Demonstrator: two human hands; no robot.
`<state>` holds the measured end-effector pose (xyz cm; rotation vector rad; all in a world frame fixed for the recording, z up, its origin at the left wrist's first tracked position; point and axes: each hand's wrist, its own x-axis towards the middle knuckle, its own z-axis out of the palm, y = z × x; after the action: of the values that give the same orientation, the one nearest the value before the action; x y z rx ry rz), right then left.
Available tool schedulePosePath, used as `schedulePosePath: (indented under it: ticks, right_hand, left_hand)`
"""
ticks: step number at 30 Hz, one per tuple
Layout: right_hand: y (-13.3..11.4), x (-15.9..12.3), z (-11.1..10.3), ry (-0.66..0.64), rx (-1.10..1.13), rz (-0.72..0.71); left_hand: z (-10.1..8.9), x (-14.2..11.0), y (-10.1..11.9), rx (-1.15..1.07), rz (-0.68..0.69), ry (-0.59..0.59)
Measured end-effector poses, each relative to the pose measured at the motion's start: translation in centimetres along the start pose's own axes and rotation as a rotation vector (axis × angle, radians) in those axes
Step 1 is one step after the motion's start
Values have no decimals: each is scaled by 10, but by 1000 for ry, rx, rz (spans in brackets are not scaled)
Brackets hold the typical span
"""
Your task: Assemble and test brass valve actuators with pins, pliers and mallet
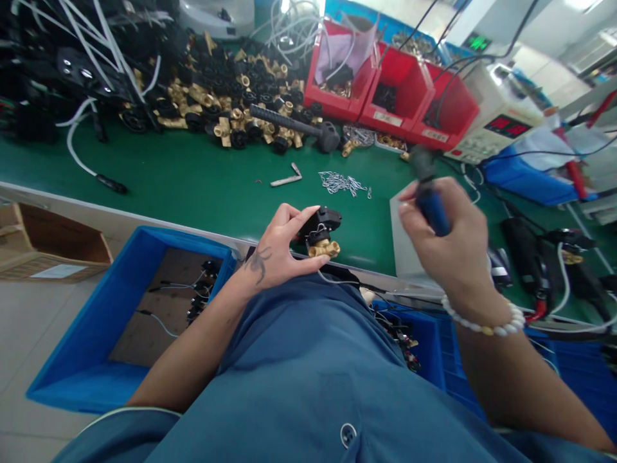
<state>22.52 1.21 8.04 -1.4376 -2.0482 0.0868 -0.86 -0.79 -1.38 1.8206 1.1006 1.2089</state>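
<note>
My left hand (277,247) is closed around a small valve (322,235) with a black top and a brass body, held just above the near edge of the green bench (193,183). To its right, my right hand (450,247) is wrapped round a blue-handled tool (430,199) with a dark tip that points up and away. The two hands are apart, the tool clear of the valve. A white bead bracelet (486,321) circles my right wrist.
A heap of black-and-brass valves (231,96) lies at the back, with a black hammer (299,125), loose metal clips (342,183), red bins (395,96) and a meter with a red display (501,125). Blue crates (96,347) sit below the bench, a cardboard box (43,247) at left.
</note>
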Motion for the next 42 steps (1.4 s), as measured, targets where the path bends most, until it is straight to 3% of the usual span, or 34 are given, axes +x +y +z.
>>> schedulePosePath:
  ticks: [1, 2, 3, 6, 7, 8, 11, 12, 13, 16, 17, 19, 21, 22, 27, 33, 42]
  right_hand:
    - [-1, 0, 1, 100, 34, 22]
    - [-1, -1, 2, 104, 32, 30]
    - [-2, -1, 3, 8, -4, 24]
    - [-3, 2, 5, -488, -178, -44]
    - [-3, 3, 5, -536, -205, -59]
    - [-3, 3, 4, -475, -198, -62]
    - [-3, 3, 3, -41, -52, -13]
    - [-3, 2, 4, 16, -27, 6]
    - [-3, 1, 6, -20, -40, 12]
    - [-2, 1, 8, -460, -190, -26]
    - [-2, 2, 8, -539, -215, -35]
    - [-2, 5, 7, -455, -153, -10]
    - [-3, 7, 6, -307, 31, 21]
    - [-5, 7, 8, -300, 142, 31]
    - [-11, 3, 31, -558, 508, -31]
    - [-15, -1, 44, -538, 538, 45]
    - [-10, -4, 46, -496, 566, 11]
  left_hand:
    - [0, 0, 0, 2, 9, -1]
    - [0, 0, 0, 5, 14, -4]
    - [0, 1, 1, 8, 12, -6]
    - [0, 0, 1, 4, -13, -5]
    - [0, 0, 0, 0, -23, -2]
    - [0, 0, 0, -3, -28, 0]
    - [0, 0, 0, 8, -10, -2]
    - [0, 0, 0, 15, -1, -4]
    - [0, 0, 0, 22, 3, -7]
    - [0, 0, -1, 17, -7, -6]
    - [0, 0, -1, 10, -13, -4]
    - [0, 0, -1, -1, -13, 1]
    - [1, 0, -1, 3, -1, 4]
    - [2, 0, -1, 12, 8, 8]
    - [4, 2, 0, 75, 42, 13]
    - [6, 3, 3, 145, 66, 1]
    - [11, 2, 3, 134, 78, 33]
